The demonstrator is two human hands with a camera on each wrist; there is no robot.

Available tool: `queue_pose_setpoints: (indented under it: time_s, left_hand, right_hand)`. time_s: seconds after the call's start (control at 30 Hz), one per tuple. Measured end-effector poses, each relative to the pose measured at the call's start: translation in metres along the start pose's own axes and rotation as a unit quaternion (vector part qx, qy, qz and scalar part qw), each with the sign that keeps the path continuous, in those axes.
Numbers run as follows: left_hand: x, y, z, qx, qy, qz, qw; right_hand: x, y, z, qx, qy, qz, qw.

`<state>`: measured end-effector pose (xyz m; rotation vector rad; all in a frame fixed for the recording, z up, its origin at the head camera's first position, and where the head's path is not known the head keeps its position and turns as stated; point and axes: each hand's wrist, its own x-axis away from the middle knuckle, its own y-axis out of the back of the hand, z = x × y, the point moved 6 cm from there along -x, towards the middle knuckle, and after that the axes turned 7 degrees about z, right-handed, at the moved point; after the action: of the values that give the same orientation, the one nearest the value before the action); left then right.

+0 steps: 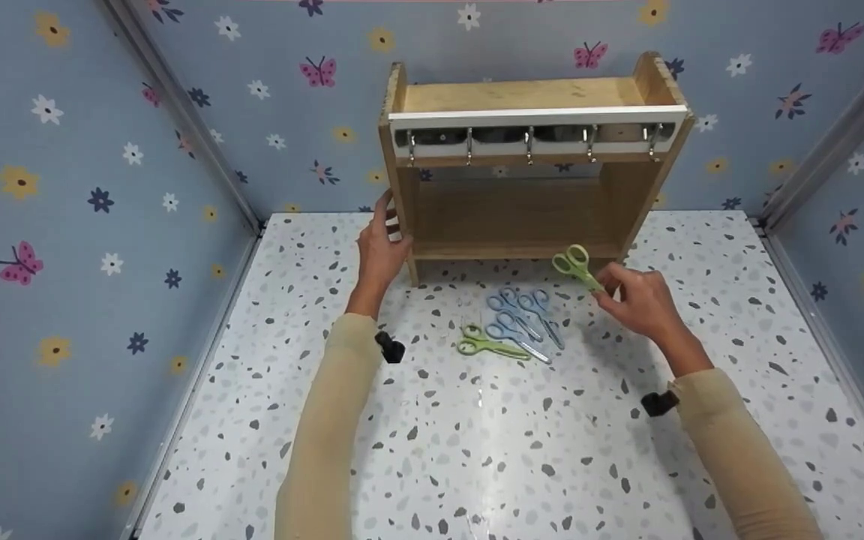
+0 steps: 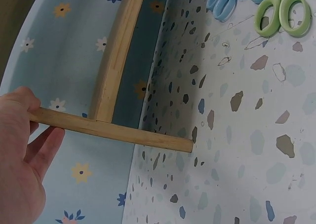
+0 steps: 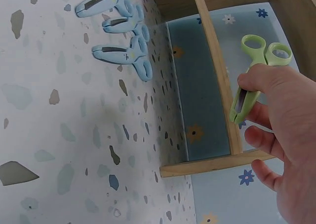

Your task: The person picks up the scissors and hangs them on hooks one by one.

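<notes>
A small wooden rack (image 1: 522, 94) stands at the back, with a row of metal hooks (image 1: 529, 142) along its white front rail. My left hand (image 1: 382, 255) grips the rack's left side panel (image 2: 118, 133), fingers and thumb on either side of the board. In my right hand (image 1: 640, 300), green scissors (image 1: 583, 274) are pinched by the blades, their handle loops pointing away from the hand. They are held up in front of the rack's lower right. Three light blue scissors (image 1: 526, 346) and another pair of green scissors (image 1: 486, 345) lie on the table before the rack.
The speckled white tabletop (image 1: 477, 450) runs under everything. Blue flower-patterned walls (image 1: 312, 120) enclose it at the back and both sides. A lower shelf (image 1: 507, 221) spans the rack below the hooks.
</notes>
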<state>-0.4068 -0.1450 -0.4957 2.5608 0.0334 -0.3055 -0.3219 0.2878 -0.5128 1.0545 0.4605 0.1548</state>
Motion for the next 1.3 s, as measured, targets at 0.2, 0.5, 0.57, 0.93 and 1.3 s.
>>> queue_pose_setpoints:
  time_s: [0.2, 0.5, 0.57, 0.93, 1.3]
  left_hand:
    - [0.000, 0.000, -0.001, 0.000, -0.010, -0.005, 0.9999]
    - [0.000, -0.001, 0.002, -0.007, -0.010, -0.005, 0.9999]
    - [0.000, -0.001, 0.002, -0.005, -0.009, -0.005, 0.9999]
    - [0.001, 0.000, 0.002, -0.005, -0.037, -0.012, 0.9992]
    - [0.001, 0.000, 0.003, -0.005, -0.029, -0.006, 0.9996]
  right_hand:
    - [-0.003, 0.006, 0.002, -0.006, 0.002, -0.008, 0.9999]
    - [-0.007, 0.014, 0.004, -0.017, 0.009, -0.020, 0.9996]
    - [-0.008, 0.017, 0.004, -0.016, 0.011, -0.025, 0.9995]
    - [-0.014, 0.034, 0.009, -0.027, 0.017, -0.045, 0.9985]
    - [-0.018, 0.049, 0.011, -0.025, 0.016, -0.061, 0.9977]
